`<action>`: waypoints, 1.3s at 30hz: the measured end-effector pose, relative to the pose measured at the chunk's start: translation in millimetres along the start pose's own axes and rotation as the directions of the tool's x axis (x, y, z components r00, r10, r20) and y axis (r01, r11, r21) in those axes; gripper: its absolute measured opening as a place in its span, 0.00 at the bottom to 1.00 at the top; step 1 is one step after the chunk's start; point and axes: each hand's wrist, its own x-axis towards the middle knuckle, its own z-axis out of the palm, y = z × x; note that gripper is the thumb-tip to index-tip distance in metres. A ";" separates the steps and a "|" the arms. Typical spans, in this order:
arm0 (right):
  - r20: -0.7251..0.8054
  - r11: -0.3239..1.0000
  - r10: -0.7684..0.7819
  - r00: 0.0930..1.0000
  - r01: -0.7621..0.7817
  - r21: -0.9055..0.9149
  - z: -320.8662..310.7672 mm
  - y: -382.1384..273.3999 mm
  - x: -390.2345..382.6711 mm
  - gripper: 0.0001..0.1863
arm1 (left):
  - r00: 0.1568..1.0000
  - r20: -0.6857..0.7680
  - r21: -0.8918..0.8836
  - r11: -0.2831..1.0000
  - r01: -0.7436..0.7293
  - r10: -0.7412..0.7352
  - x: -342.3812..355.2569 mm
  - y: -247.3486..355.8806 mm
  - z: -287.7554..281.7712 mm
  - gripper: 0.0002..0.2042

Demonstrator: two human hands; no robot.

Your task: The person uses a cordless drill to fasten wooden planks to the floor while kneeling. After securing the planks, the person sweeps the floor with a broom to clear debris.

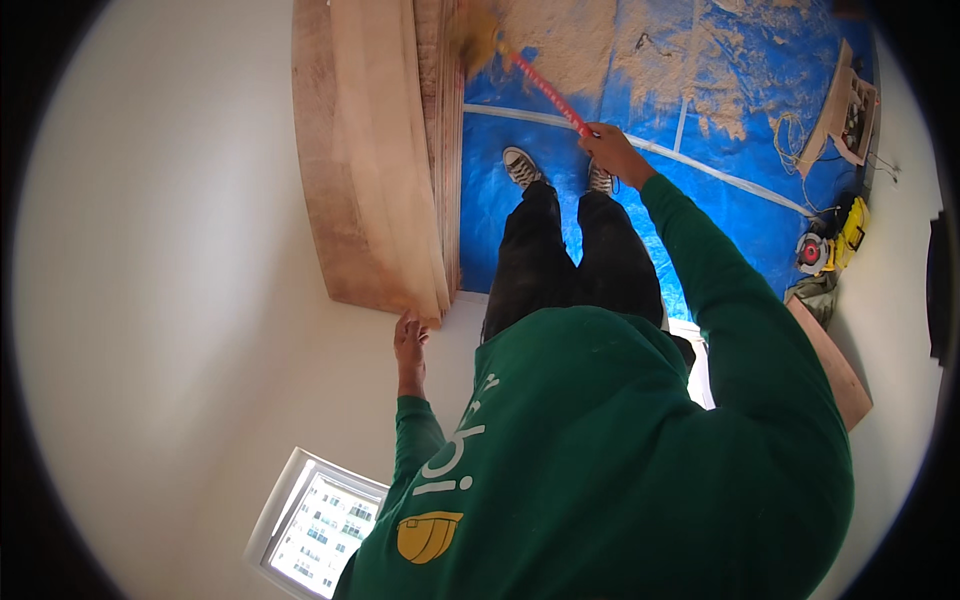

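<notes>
My right hand [612,153] is closed around the red handle of a brush [548,92], whose yellowish-brown head is blurred beside the stack of plywood sheets [375,150]. The stack stands on my left, its long layered edges facing the blue floor covering. Close to the stack's near corner is my left hand [410,350], fingers loosely bent and partly apart, with nothing visible in them. Its fingertips reach the board's edge; whether they press on it is hard to see.
Sawdust [560,35] covers much of the far blue sheeting [730,190], which has pale tape seams. Along the right wall lie a wooden box [855,120], a yellow cable [795,145], a yellow power tool [850,232] and a leaning board [830,365]. A window [318,525] is at lower left.
</notes>
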 end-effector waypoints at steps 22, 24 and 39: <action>0.498 0.980 -0.191 0.846 0.197 0.040 55.6 76.9 34.6 0.09 | 0.978 0.177 0.171 0.982 0.076 -0.107 -10.3 -5.0 -7.1 0.25; 0.170 0.900 -0.123 0.978 0.182 -0.396 64.7 62.0 73.0 0.09 | 0.983 0.154 0.196 0.978 0.066 -0.097 -15.5 4.8 -9.3 0.26; -0.004 0.969 0.233 0.973 -0.232 -0.080 -55.4 -21.1 -209.7 0.18 | 0.904 0.425 0.242 0.968 -0.069 -0.042 24.7 -33.4 35.9 0.24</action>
